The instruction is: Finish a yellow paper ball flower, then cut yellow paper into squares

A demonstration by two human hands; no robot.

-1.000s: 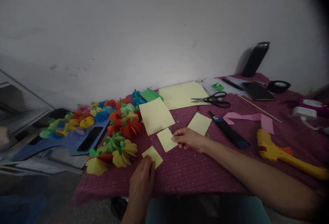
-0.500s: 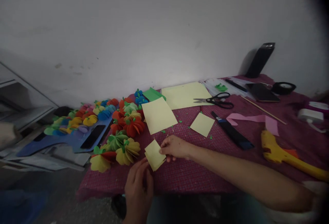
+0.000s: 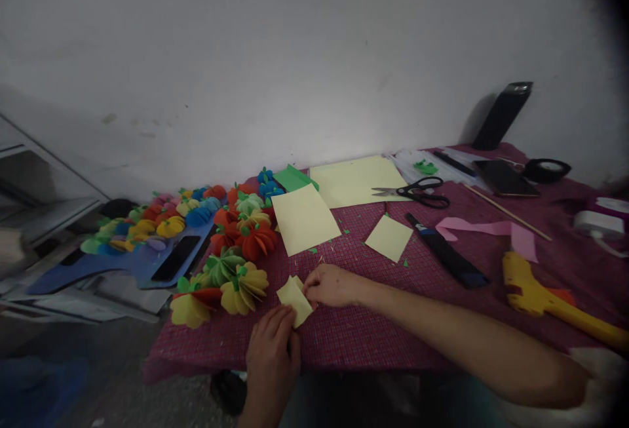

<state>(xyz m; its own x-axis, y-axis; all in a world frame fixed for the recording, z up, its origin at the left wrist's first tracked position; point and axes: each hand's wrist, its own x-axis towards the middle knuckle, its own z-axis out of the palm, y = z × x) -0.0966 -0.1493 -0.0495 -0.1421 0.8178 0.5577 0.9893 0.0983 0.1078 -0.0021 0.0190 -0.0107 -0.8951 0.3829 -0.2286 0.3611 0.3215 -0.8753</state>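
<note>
Small pale-yellow paper squares lie near the front of the table, one partly lifted over another. My right hand pinches their right edge between thumb and fingers. From the lower left, my left hand rests its closed fingertips on the near-left edge of the same paper. Beyond my hands lie a larger pale-yellow sheet and another pale-yellow square. Left of the paper sit several folded-paper pumpkins, among them a yellow paper pumpkin and an orange paper pumpkin.
Black scissors lie partly on big yellow sheets. To the right are a black cutter, pink strip, wooden stick, yellow glue gun and black tape roll. A phone lies on a blue board at left.
My left hand has moved slightly right and up onto the paper's near edge. The small paper square has shifted and now looks raised or bent. The view has moved slightly.
</note>
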